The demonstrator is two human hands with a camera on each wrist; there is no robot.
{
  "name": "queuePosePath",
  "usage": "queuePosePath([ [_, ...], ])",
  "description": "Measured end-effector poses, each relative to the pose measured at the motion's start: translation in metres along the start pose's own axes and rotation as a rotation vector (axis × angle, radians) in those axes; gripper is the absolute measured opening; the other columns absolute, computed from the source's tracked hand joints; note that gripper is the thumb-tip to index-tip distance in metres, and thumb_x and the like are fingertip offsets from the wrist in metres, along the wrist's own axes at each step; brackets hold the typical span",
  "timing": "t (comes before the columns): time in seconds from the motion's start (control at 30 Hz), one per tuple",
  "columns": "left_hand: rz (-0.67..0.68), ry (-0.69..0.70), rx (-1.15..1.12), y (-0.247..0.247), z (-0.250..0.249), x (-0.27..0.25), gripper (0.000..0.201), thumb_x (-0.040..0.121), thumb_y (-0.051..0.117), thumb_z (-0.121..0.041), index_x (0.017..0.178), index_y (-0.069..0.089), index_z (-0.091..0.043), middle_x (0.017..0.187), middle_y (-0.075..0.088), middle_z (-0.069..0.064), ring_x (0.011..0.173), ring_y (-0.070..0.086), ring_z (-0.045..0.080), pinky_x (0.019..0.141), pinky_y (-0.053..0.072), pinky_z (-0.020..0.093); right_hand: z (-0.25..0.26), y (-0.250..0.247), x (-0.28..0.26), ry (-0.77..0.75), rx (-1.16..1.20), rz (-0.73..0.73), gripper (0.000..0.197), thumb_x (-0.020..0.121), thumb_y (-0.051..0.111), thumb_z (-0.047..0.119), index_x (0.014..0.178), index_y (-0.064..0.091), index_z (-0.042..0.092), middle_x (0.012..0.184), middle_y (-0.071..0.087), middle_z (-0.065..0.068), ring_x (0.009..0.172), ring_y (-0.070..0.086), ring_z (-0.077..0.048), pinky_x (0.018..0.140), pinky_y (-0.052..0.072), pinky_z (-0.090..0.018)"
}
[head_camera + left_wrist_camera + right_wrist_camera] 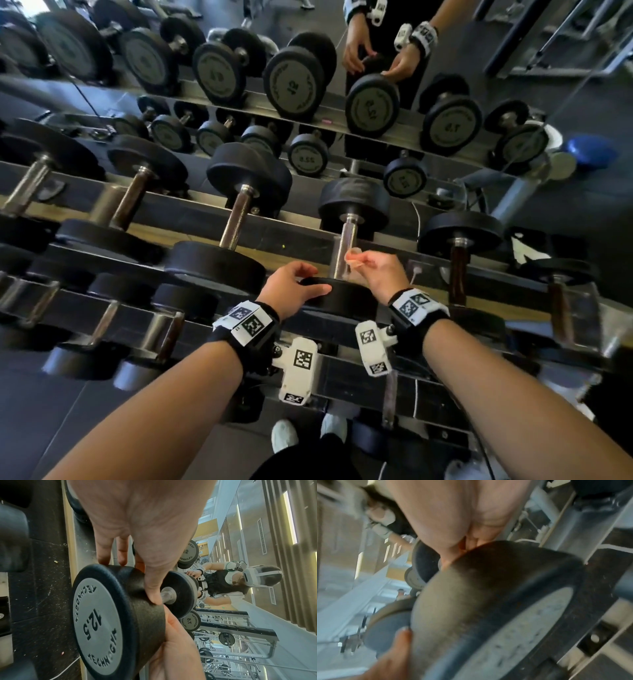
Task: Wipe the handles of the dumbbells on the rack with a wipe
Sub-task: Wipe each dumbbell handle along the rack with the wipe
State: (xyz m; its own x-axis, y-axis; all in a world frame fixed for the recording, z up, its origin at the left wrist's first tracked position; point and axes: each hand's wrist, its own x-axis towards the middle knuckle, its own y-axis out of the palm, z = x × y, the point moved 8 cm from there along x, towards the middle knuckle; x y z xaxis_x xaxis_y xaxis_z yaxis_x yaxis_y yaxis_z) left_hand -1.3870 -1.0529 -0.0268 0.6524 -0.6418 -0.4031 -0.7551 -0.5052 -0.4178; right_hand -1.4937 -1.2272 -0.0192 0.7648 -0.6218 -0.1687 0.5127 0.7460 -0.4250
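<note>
A 12.5 dumbbell lies on the top tier of the rack (191,219), its chrome handle (343,236) pointing away from me. My left hand (294,284) grips its near black head (346,296), fingers over the top edge. In the left wrist view my left hand (145,534) curls over the same head (102,615), and the handle (167,595) shows behind it. My right hand (375,270) pinches a small pale wipe (354,257) against the right side of the handle. The right wrist view is blurred; it shows my right hand (453,520) above the head (488,601).
More dumbbells lie on both sides, one with a chrome handle (238,219) on the left and one with a brown handle (459,270) on the right. A lower tier (161,329) holds smaller ones. A mirror (565,102) behind reflects the rack and me. My shoes (284,435) stand below.
</note>
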Motion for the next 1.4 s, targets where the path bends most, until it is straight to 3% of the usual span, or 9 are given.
queuePosePath([
  [0.13,0.016,0.008,0.017,0.0,0.001,0.004,0.04,0.071,0.084,-0.042,0.103,0.061,-0.034,0.105,0.066,-0.013,0.101,0.063,0.009,0.095,0.051,0.032,-0.008,0.004,-0.012,0.071,-0.073,0.07,0.015,0.092,0.068,0.013,0.102,0.079,0.016,0.109,0.075,-0.002,0.111,0.066,-0.019,0.106,0.045,-0.034],
  [0.23,0.07,-0.004,0.027,0.002,0.0,0.005,0.044,0.073,0.082,-0.043,0.109,0.06,-0.034,0.107,0.064,-0.012,0.099,0.064,0.01,0.092,0.055,0.038,-0.008,0.006,-0.01,0.099,-0.162,0.124,0.019,0.091,0.066,0.01,0.096,0.08,0.021,0.107,0.076,0.005,0.111,0.066,-0.011,0.107,0.042,-0.025],
  [0.53,0.099,-0.023,0.067,0.006,-0.019,0.003,0.054,0.081,0.079,-0.027,0.126,0.052,-0.017,0.121,0.058,0.002,0.112,0.059,0.019,0.099,0.05,0.039,-0.017,0.008,-0.01,0.144,-0.116,0.103,0.041,0.092,0.06,0.006,0.07,0.074,0.038,0.105,0.076,0.007,0.108,0.067,-0.013,0.108,0.045,-0.035],
  [0.67,0.059,-0.015,0.112,0.007,-0.025,-0.002,0.056,0.082,0.079,-0.02,0.129,0.051,-0.014,0.125,0.058,0.007,0.114,0.058,0.022,0.103,0.047,0.041,-0.012,0.002,-0.013,0.115,-0.085,0.116,0.019,0.092,0.066,0.015,0.085,0.078,0.028,0.1,0.076,0.006,0.1,0.069,-0.012,0.099,0.049,-0.029],
  [0.87,-0.092,0.137,0.286,0.005,-0.066,-0.007,0.048,0.075,0.08,-0.012,0.118,0.061,-0.021,0.122,0.061,0.0,0.113,0.057,0.018,0.103,0.044,0.036,-0.004,-0.073,-0.016,0.03,0.14,-0.108,0.015,0.096,0.061,0.01,0.109,0.069,0.008,0.101,0.071,-0.012,0.077,0.065,-0.011,0.058,0.048,-0.013],
  [1.07,-0.093,0.283,0.167,0.074,-0.127,-0.01,0.03,0.081,0.077,-0.014,0.107,0.067,-0.021,0.109,0.065,-0.008,0.105,0.059,0.012,0.09,0.043,0.022,-0.028,-0.179,-0.037,0.004,0.133,-0.177,0.013,0.095,0.061,0.007,0.097,0.068,0.019,0.099,0.072,-0.015,0.083,0.066,-0.019,0.065,0.05,-0.021],
  [1.13,-0.057,0.267,0.136,0.105,-0.139,-0.006,0.027,0.081,0.077,-0.014,0.105,0.067,-0.02,0.107,0.067,-0.006,0.104,0.061,0.016,0.092,0.047,0.028,-0.044,-0.209,-0.044,0.02,0.071,-0.199,0.014,0.096,0.059,0.009,0.098,0.069,0.019,0.097,0.073,-0.008,0.084,0.067,-0.018,0.069,0.052,-0.022],
  [1.23,-0.012,0.22,0.128,0.147,-0.145,0.001,0.026,0.081,0.079,-0.019,0.104,0.067,-0.017,0.103,0.069,-0.003,0.1,0.064,0.019,0.095,0.051,0.036,-0.066,-0.239,-0.046,0.051,0.027,-0.215,0.016,0.097,0.058,0.013,0.103,0.073,0.015,0.095,0.074,-0.009,0.085,0.07,-0.029,0.074,0.056,-0.039],
  [1.4,0.041,0.121,0.17,0.188,-0.13,0.01,0.032,0.076,0.082,-0.035,0.1,0.067,-0.021,0.097,0.071,-0.005,0.093,0.068,0.014,0.091,0.054,0.033,-0.091,-0.254,-0.035,0.074,0.005,-0.193,0.022,0.098,0.055,0.012,0.11,0.073,0.015,0.098,0.073,-0.008,0.082,0.067,-0.018,0.054,0.045,-0.009],
])
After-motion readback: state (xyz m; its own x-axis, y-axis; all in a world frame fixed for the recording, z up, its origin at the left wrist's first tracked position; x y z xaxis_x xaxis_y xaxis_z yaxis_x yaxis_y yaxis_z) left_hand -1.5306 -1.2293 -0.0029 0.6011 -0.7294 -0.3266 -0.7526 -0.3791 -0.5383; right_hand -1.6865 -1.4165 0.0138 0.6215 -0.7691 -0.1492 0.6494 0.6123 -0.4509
